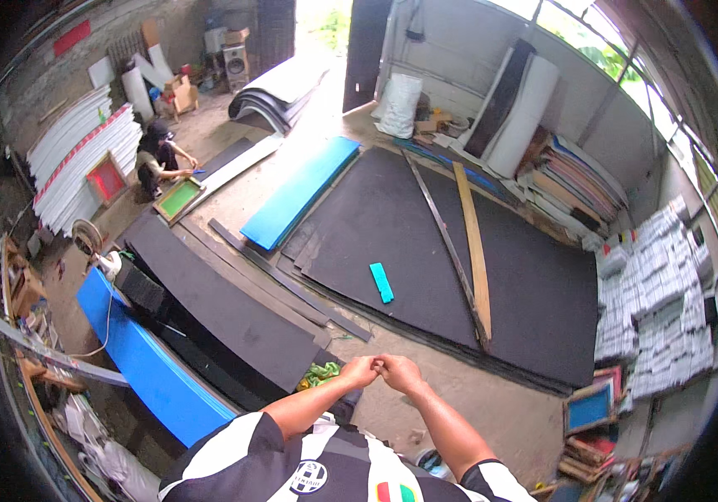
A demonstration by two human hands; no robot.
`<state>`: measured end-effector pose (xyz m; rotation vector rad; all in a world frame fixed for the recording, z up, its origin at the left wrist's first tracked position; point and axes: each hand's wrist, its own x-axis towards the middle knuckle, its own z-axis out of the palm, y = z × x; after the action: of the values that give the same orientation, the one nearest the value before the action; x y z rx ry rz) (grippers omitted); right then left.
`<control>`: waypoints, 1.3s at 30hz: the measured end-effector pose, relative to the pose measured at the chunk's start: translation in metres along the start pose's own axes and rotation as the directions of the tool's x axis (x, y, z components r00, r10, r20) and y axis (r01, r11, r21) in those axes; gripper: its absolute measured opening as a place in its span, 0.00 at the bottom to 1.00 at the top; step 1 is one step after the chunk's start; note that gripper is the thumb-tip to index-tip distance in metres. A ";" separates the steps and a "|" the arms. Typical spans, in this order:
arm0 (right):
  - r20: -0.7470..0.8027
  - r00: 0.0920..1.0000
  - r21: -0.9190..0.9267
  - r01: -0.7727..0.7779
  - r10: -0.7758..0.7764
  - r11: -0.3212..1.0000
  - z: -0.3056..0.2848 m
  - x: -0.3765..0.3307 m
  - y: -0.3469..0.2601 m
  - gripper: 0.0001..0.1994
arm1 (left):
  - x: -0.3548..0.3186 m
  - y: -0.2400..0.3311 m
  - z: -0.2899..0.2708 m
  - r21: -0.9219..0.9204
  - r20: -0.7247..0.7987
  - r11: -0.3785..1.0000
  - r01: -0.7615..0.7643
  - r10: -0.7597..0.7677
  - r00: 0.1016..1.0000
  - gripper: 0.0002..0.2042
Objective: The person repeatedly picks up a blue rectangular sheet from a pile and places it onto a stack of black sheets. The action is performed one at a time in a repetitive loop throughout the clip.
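Note:
My left hand (360, 371) and my right hand (401, 373) meet in front of my chest, fingertips touching. Both are closed in a pinch, and whatever lies between the fingers is too small to make out. Just left of them is a crumpled yellow-green bundle (320, 376) beside the end of a long dark sheet stack (217, 301). Beyond my hands lies a large stack of black sheets (359, 226), with a small turquoise piece (381, 283) on it. A wooden plank (472, 251) and a dark strip (442, 226) also rest across that stack.
Bright blue sheets (300, 192) lie farther off, and more blue sheets (141, 360) at the left. A co-worker (158, 159) crouches by a green framed screen (179, 199). White stacked bundles (656, 301) line the right wall, with framed screens (590, 407) nearby.

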<state>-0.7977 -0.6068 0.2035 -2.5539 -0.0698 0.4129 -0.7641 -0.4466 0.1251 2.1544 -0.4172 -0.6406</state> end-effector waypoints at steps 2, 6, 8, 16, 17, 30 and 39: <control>0.016 0.999 -0.020 0.035 -0.034 0.999 -0.036 0.027 0.010 0.15 | 0.030 0.022 -0.015 -0.019 0.004 1.000 -0.001 0.001 1.000 0.17; 0.000 0.996 -0.035 0.086 -0.086 0.996 -0.078 0.088 0.031 0.16 | 0.081 0.037 -0.055 0.010 -0.001 1.000 -0.006 0.006 1.000 0.18; -0.029 0.996 0.009 0.089 -0.088 0.996 -0.093 0.119 0.046 0.17 | 0.103 0.061 -0.081 0.027 -0.033 1.000 0.003 -0.002 0.999 0.19; 0.078 0.970 0.112 0.220 -0.229 0.969 -0.167 0.256 0.072 0.17 | 0.241 0.058 -0.114 -0.122 -0.230 0.991 0.051 -0.078 0.970 0.19; 0.093 0.959 0.106 0.256 -0.266 0.961 -0.175 0.276 0.078 0.17 | 0.258 0.060 -0.112 -0.164 -0.251 0.984 0.063 -0.103 0.962 0.19; 0.382 0.774 0.110 0.504 -0.505 0.857 -0.174 0.484 0.017 0.17 | 0.312 0.005 -0.223 -0.328 -0.446 0.903 0.278 -0.408 0.797 0.16; 0.467 0.702 0.076 0.573 -0.537 0.816 -0.089 0.632 -0.110 0.18 | 0.342 -0.131 -0.355 -0.251 -0.556 0.895 0.369 -0.445 0.702 0.16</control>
<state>-0.1649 -0.4748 0.1576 -2.2813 -1.0352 0.7785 -0.2714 -0.3155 0.1049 2.2001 0.4572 -0.1624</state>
